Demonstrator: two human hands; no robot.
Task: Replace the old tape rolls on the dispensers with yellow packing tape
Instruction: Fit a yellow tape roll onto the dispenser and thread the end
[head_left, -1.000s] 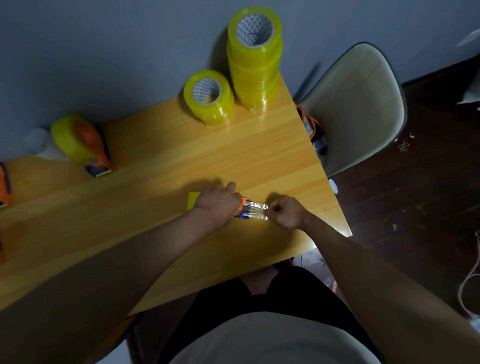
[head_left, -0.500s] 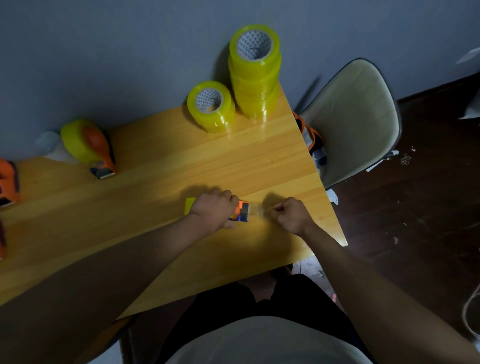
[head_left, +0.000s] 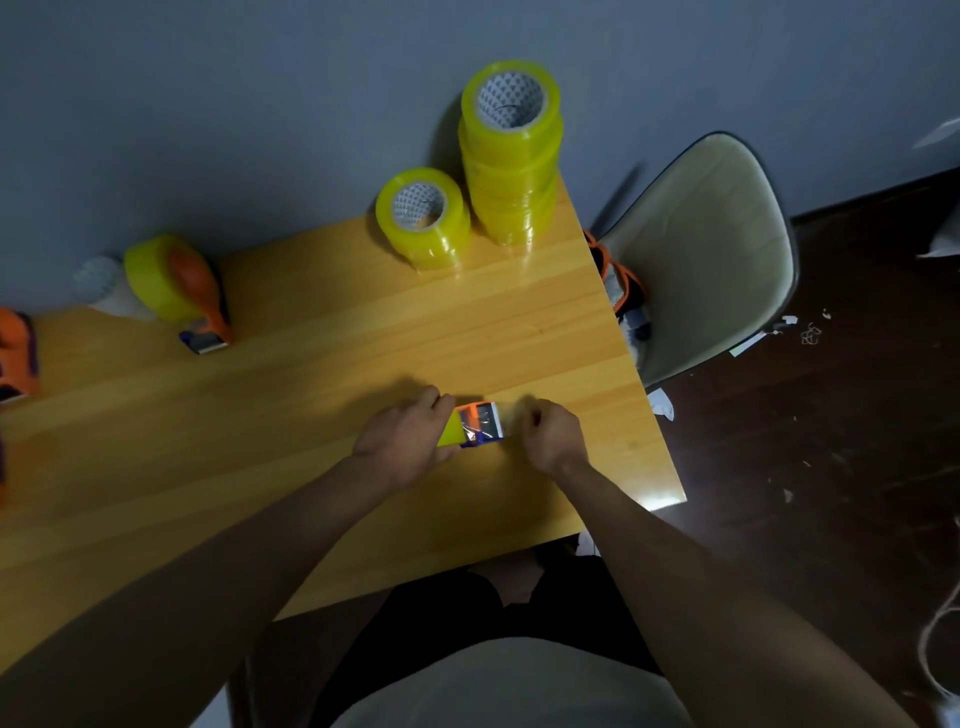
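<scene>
While the left hand (head_left: 410, 447) wraps around a tape dispenser (head_left: 475, 426) loaded with a yellow roll near the front right part of the bench (head_left: 322, 384), the right hand (head_left: 551, 435) sits just beside its blade end with fingers curled, seemingly pinching the clear tape end, though the strip is too faint to be sure. Such film is probably light, limp and sticky, so it is best held at its free edge, clear of the blade, with the dispenser's body braced.
</scene>
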